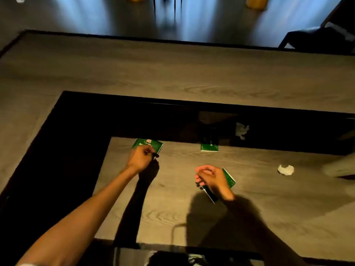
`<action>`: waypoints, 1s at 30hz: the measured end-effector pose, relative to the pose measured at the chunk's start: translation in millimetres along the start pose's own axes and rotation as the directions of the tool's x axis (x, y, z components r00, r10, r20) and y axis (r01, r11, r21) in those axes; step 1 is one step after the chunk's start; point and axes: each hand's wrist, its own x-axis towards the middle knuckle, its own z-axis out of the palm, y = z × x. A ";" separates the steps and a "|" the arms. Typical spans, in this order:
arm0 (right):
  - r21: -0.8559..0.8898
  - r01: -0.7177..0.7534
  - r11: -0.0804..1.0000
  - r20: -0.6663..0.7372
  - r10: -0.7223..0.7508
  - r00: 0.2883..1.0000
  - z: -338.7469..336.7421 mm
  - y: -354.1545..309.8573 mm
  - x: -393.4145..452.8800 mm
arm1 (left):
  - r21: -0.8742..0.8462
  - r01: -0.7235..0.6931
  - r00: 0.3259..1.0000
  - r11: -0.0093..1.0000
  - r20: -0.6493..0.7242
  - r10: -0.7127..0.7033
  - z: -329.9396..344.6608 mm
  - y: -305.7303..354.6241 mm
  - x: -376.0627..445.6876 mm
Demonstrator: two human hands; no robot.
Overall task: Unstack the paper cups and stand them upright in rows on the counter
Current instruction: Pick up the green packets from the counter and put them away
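Three green paper cups are out on the wood-grain counter (249, 198). The left hand (141, 158) has its fingers curled over the rim of one cup (148, 144), which stands at the counter's far left corner, its green side printed with a small pale mark. The right hand (212, 178) grips a second cup (229, 179), or perhaps a short stack, tilted on its side above the middle of the counter; its white rim and dark mouth point back toward the person, and the picture is too blurred to count layers. A third cup (209, 147) stands upright by itself against the far edge, well apart from both hands.

The counter top is matte, grey-brown, with long grain lines. A crumpled white scrap (285, 169) lies toward the right side. Behind the far edge runs a glossy black band (76, 120) that reflects the cup and the scrap, and beyond it sits a higher ledge (172, 73) of the same wood finish.
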 end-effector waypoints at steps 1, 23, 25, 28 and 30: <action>-0.034 0.019 0.999 -0.007 -0.020 1.000 -4.7 10.2 9.8 | 0.097 -0.056 0.998 0.994 -0.031 0.059 5.4 -7.6 23.9; -0.577 -0.205 0.790 -0.306 0.023 0.952 -112.4 83.8 21.7 | -0.396 0.221 0.969 0.891 0.190 -0.157 110.2 140.3 64.9; -0.593 -0.156 0.790 -0.273 -0.015 0.962 -137.8 86.5 22.0 | -0.351 0.212 0.975 0.912 0.136 -0.175 151.4 165.1 81.7; -0.678 0.040 0.734 -0.187 -0.224 0.957 -169.1 72.8 22.1 | -0.154 0.117 0.993 0.981 0.009 -0.117 201.5 161.4 113.3; -0.633 0.060 0.772 -0.198 -0.236 0.951 -198.5 59.8 17.6 | -0.072 0.068 0.998 0.995 0.012 -0.068 216.2 172.9 112.2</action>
